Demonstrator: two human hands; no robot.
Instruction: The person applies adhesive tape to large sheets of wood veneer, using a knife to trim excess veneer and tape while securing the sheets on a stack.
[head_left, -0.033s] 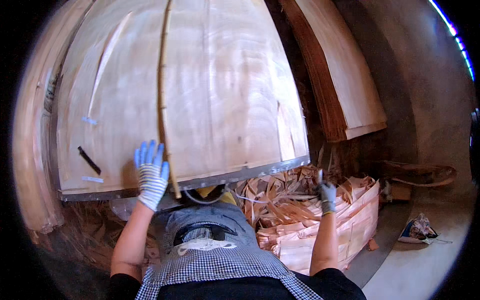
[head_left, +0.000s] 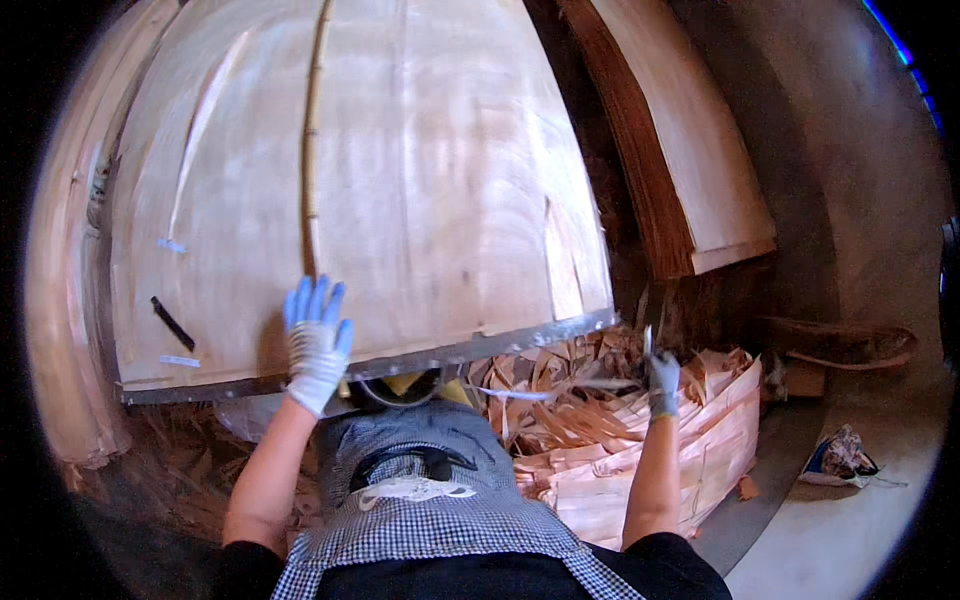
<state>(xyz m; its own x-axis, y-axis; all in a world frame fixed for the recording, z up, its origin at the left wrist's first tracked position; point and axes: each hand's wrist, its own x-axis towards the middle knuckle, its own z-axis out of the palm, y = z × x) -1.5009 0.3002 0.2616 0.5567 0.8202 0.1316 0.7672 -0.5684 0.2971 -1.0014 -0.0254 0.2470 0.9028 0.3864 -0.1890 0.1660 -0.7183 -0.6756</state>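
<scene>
A large pale wood veneer sheet point(head_left: 450, 220) lies on top in front of me, with a long thin bamboo stick point(head_left: 311, 150) running lengthwise across it. My left hand point(head_left: 318, 345), in a striped glove with blue fingers, rests flat with fingers spread over the stick's near part, close to the sheet's front edge. Most of the stick's near end is hidden beneath it. Beyond the sheet's right front corner, my right hand point(head_left: 662, 383), in a greyish glove, is closed around a small tool with a narrow pale blade point(head_left: 648, 340) pointing up.
Torn veneer strips point(head_left: 580, 400) and a pile of veneer pieces point(head_left: 640, 470) lie below the right corner. Another veneer stack point(head_left: 690, 150) stands at far right. A black strip point(head_left: 174, 323) lies on the sheet. A bag point(head_left: 840, 460) sits on the floor at right.
My left hand has shifted right, from beside the stick to over it, covering its near part. My right hand has moved slightly right. The view has shifted a little.
</scene>
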